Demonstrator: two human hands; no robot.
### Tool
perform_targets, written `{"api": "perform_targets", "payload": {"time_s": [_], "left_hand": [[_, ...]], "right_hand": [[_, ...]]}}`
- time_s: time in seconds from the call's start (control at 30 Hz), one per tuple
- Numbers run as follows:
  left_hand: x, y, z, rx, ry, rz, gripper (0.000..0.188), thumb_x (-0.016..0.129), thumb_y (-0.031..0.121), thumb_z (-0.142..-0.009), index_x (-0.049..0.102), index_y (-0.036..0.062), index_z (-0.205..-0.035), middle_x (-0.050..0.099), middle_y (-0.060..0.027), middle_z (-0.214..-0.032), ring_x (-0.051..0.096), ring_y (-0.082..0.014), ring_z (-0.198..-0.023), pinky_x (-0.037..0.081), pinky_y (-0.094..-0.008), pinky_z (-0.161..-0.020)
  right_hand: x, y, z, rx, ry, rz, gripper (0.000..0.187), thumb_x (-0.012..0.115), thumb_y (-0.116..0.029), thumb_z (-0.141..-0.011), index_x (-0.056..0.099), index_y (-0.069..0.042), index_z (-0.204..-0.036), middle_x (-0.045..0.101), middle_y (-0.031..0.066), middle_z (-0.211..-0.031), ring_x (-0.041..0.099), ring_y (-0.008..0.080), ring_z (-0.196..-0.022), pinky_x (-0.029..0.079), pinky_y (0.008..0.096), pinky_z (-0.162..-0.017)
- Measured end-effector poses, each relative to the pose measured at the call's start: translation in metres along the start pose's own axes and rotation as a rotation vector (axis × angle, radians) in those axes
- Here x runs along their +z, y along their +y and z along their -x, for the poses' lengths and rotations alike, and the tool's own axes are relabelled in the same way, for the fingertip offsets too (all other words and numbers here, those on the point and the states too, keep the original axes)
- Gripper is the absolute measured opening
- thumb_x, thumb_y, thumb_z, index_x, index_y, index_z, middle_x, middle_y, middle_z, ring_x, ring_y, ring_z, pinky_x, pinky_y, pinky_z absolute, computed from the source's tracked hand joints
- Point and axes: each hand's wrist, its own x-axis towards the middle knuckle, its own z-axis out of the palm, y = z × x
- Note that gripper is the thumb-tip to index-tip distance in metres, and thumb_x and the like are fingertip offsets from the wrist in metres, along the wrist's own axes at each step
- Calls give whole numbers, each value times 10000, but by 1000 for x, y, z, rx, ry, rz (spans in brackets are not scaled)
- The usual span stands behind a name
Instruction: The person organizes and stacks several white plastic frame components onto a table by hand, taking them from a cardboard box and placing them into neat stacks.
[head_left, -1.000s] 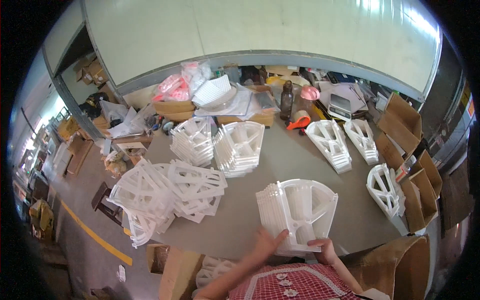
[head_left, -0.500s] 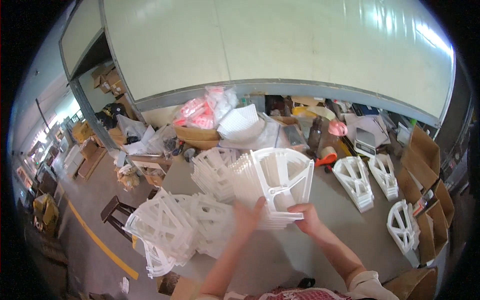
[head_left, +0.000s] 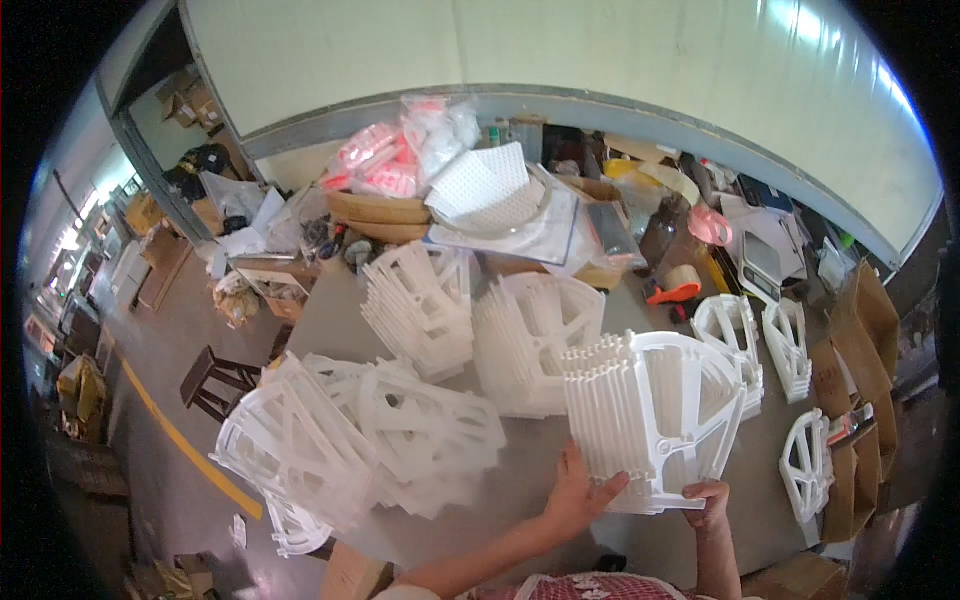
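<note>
Between my two hands is a stack of white, fan-shaped plastic frames (head_left: 655,425), standing on edge above the right half of the table. My left hand (head_left: 580,497) holds its lower left side, thumb lying across the front. My right hand (head_left: 708,503) grips the lower right corner, thumb on top. Just behind it stands another stack of the same frames (head_left: 540,340), with one more stack (head_left: 420,305) farther left. At the left edge of the table, loose piles of frames (head_left: 300,440) overlap, some jutting past the edge.
Smaller white frame stacks (head_left: 787,350) stand at the right beside open cardboard boxes (head_left: 855,470). An orange tape dispenser (head_left: 675,290) and a scale (head_left: 762,265) lie at the back right. Bagged pink-and-white parts (head_left: 385,160) sit in a basin (head_left: 375,212). A dark stool (head_left: 215,385) stands left.
The held stack has moved right and nearer to me, away from the stack now visible behind it. Both hands moved with it. The view has shifted slightly.
</note>
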Motion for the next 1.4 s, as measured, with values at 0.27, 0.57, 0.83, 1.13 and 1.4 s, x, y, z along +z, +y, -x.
{"api": "perform_targets", "payload": {"time_s": [0.27, 0.57, 0.83, 1.13, 1.4], "left_hand": [[48, -52, -22, 28, -73, -134, 822, 661, 395, -873, 281, -139, -1369, 475, -378, -1237, 502, -522, -1102, 415, -526, -976], [-14, 17, -64, 391, 119, -1052, 617, 700, 259, -754, 530, 110, -1328, 490, -209, -1335, 463, -405, -1234, 338, -558, -1053], [-49, -26, -115, 370, 86, -1395, 953, 730, 136, -693, 269, 241, -1521, 203, -230, -1539, 303, -426, -1373, 77, -650, -1148], [-79, -45, -111, 399, 143, -1326, 1004, 717, 66, -679, 239, 283, -1535, 234, -244, -1518, 261, -406, -1402, 81, -662, -1136], [-116, -28, -36, 50, 464, -1250, 773, 654, 247, -852, 276, 74, -1504, 291, -242, -1498, 185, -400, -1439, 50, -683, -1119]], "right_hand": [[-34, 14, 1, 76, 130, -42, 53, 625, -24, -609, 572, -27, -607, 576, 95, -659, 568, 228, -643, 448, 355, -684], [-26, 48, -72, 36, -136, 85, 272, 597, -35, -653, 654, 67, -898, 661, 152, -819, 638, 268, -819, 496, 348, -777], [27, 11, -103, 121, -185, 2, 156, 635, -35, -631, 676, 29, -768, 647, 133, -799, 619, 274, -807, 474, 353, -795], [56, 22, -163, 33, -346, 219, 203, 655, -136, -694, 701, 20, -816, 675, 140, -839, 635, 257, -843, 468, 351, -799], [84, 17, -171, 17, -509, 287, 448, 726, -253, -743, 644, 8, -1097, 674, 128, -1051, 641, 257, -952, 486, 402, -892]]}}
